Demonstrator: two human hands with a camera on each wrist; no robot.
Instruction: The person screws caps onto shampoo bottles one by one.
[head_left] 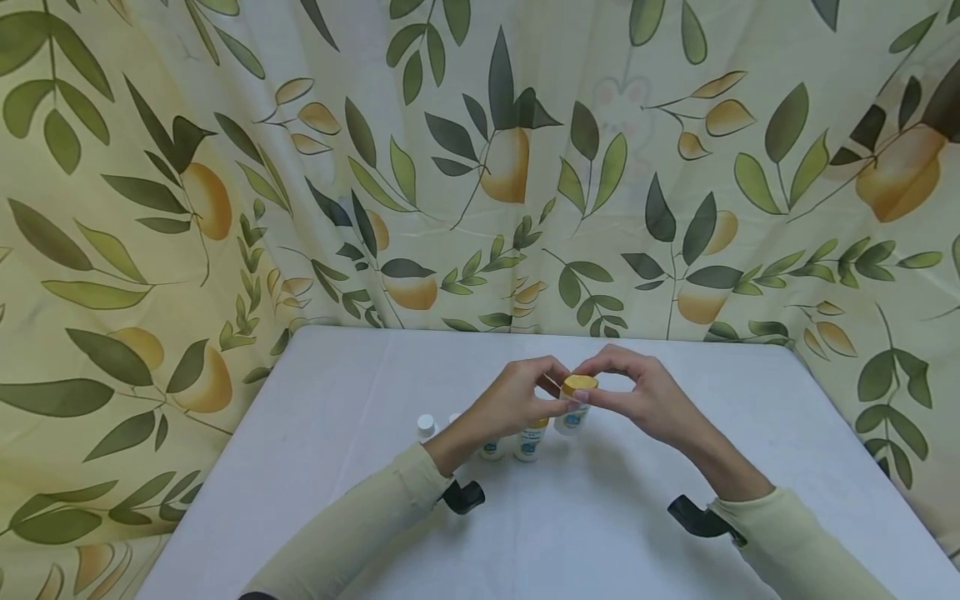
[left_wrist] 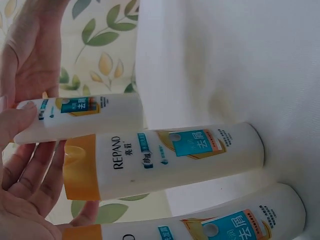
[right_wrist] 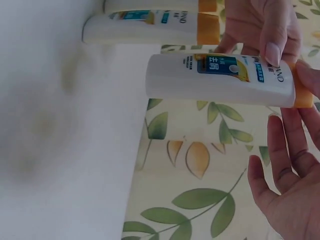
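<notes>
Both hands are on one white shampoo bottle (head_left: pixel 572 420) with an orange cap (head_left: pixel 580 385), which appears raised off the table. My left hand (head_left: pixel 517 390) holds it near the top; its thumb (right_wrist: pixel 273 52) lies on the label side in the right wrist view. The right hand (head_left: pixel 643 392) pinches the cap between thumb and fingers, its other fingers spread below in the right wrist view. Beside the left hand, a matching shampoo bottle (left_wrist: pixel 175 157) stands upright, and another (left_wrist: pixel 240 220) is partly cut off in the left wrist view.
A white-capped bottle (head_left: pixel 426 427) stands to the left, with another white cap (head_left: pixel 454 417) partly behind the left wrist. The white-covered table (head_left: pixel 570 533) ends at a leaf-and-fruit patterned curtain (head_left: pixel 465 183). Black wrist mounts (head_left: pixel 463 497) stick out at both sleeves.
</notes>
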